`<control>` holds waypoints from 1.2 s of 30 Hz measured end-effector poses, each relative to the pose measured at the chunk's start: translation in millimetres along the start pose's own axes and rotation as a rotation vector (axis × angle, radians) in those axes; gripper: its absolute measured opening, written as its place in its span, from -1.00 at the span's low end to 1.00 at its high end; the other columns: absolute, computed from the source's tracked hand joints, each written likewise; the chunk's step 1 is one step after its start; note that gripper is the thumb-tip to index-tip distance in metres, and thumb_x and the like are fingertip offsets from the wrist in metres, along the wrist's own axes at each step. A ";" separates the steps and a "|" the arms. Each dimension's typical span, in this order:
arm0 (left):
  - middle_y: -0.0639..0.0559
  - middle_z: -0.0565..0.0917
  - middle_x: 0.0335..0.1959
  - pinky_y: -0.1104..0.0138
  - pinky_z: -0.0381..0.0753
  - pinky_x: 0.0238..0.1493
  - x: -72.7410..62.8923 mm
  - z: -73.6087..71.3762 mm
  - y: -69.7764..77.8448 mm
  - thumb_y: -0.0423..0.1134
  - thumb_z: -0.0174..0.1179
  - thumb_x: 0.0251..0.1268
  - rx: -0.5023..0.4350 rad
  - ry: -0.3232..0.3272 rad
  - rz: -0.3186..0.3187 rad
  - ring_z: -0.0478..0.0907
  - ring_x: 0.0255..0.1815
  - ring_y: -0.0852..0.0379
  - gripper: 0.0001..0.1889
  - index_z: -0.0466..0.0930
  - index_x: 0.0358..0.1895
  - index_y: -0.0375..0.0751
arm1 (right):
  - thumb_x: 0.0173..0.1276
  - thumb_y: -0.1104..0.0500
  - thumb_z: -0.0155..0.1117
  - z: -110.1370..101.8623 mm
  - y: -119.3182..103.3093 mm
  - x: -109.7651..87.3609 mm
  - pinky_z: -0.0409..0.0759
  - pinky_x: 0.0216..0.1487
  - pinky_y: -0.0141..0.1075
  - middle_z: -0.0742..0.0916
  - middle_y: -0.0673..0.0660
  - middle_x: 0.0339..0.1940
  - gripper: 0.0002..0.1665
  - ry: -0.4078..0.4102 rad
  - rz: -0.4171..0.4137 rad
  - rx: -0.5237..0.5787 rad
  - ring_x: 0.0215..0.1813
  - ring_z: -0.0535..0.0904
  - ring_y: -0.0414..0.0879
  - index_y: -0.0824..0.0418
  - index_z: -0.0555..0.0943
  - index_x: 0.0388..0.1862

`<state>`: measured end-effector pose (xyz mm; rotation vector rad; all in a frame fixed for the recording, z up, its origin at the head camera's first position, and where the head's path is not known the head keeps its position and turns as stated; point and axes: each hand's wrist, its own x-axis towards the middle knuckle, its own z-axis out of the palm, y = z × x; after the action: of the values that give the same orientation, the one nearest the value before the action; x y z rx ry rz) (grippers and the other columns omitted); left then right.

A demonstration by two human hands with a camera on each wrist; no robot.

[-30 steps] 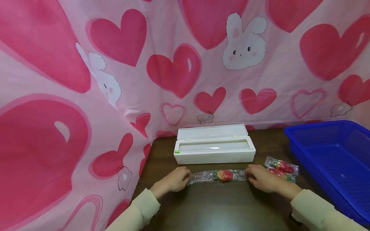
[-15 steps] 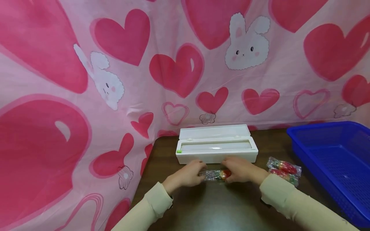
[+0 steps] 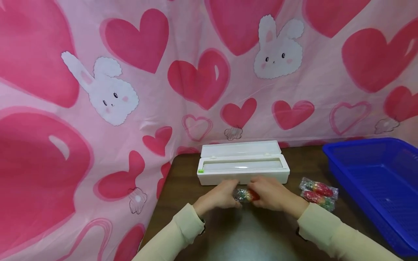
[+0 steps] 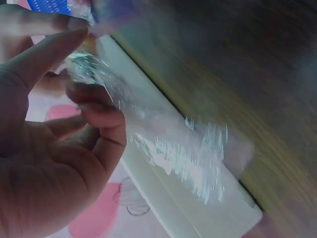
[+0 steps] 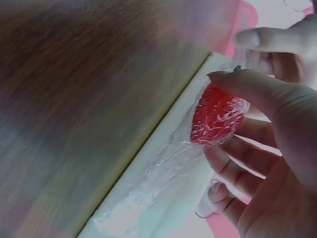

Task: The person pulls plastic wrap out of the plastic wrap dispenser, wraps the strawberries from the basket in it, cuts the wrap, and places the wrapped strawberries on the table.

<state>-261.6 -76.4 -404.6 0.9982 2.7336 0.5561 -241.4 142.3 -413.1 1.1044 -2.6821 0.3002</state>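
Observation:
A red strawberry (image 3: 252, 195) with a yellow and green end is wrapped in clear plastic film, between both hands in the head view. My right hand (image 3: 274, 194) holds its red end; the right wrist view has the strawberry (image 5: 215, 119) between thumb and fingertips. On its green side my left hand (image 3: 219, 195) grips the film, its fingers curled. A loose tail of film (image 4: 173, 153) trails past the left hand in the left wrist view, and another length of film (image 5: 158, 173) hangs from the red end.
Just behind the hands stands a white cling film dispenser (image 3: 241, 178), its lid up. Two film-wrapped strawberries (image 3: 321, 189) lie on the brown table (image 3: 183, 170) at the right. Beyond them is a blue plastic basket (image 3: 351, 188). A pink heart-print curtain backs the table.
Both hands have come inward from the ends of the stretched film onto the strawberry. They are now slightly closer together than half a second ago, and the wrapped strawberry is lifted a little.

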 end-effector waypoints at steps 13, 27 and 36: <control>0.14 0.63 0.08 0.45 0.56 0.02 -7.3 1.4 -6.8 -0.01 0.59 0.05 -0.255 0.035 0.208 0.55 -0.02 0.33 -0.21 0.41 0.36 -0.01 | 0.07 -0.01 0.66 -17.9 -10.6 -17.3 0.62 -0.20 -0.22 0.66 -0.07 -0.11 -0.48 0.170 -0.048 0.030 -0.15 0.58 -0.21 0.10 0.70 0.00; -0.09 0.46 0.35 0.37 0.64 -0.02 -10.6 3.8 -4.8 -0.11 0.53 0.16 -0.585 0.011 0.133 0.61 -0.01 0.24 -0.06 0.16 0.56 -0.01 | 0.06 -0.07 0.66 -21.2 -15.7 -21.3 0.63 -0.16 -0.18 0.67 -0.07 -0.11 -0.45 0.216 -0.062 -0.025 -0.10 0.58 -0.18 0.10 0.72 0.00; 0.12 0.67 -0.01 0.40 0.63 -0.10 -7.7 6.0 -3.7 -0.07 0.43 0.27 -0.560 0.026 0.055 0.62 -0.13 0.31 -0.38 0.49 0.32 -0.29 | 0.03 -0.07 0.67 -17.2 -13.9 -20.2 0.55 -0.24 -0.23 0.63 -0.09 -0.20 -0.48 0.260 -0.100 -0.050 -0.18 0.50 -0.19 0.07 0.73 -0.06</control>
<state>-256.1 -82.3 -411.3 0.9145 2.3496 1.2570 -215.4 150.8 -401.0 1.0985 -2.3864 0.3323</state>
